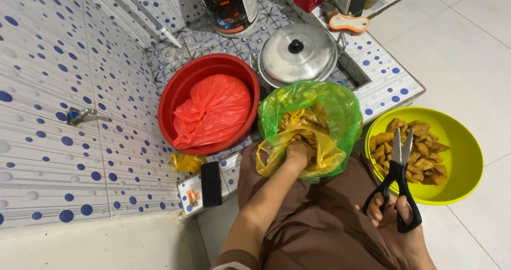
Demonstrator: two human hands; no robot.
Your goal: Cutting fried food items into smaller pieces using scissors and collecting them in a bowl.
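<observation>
Green plastic bag (340,110) swallows the left hand (296,154) (grip seemingly closed, hidden); right hand (396,217) holds black scissors (398,182).

The left hand (296,152) reaches forward from a bare, outstretched forearm, its fingers buried out of sight so only the back of the hand and wrist show. The right hand (396,219) sits lower and nearer the body, palm turned up, thumb and fingers hooked through handle loops in a closed grip, wrist bent slightly inward.
</observation>
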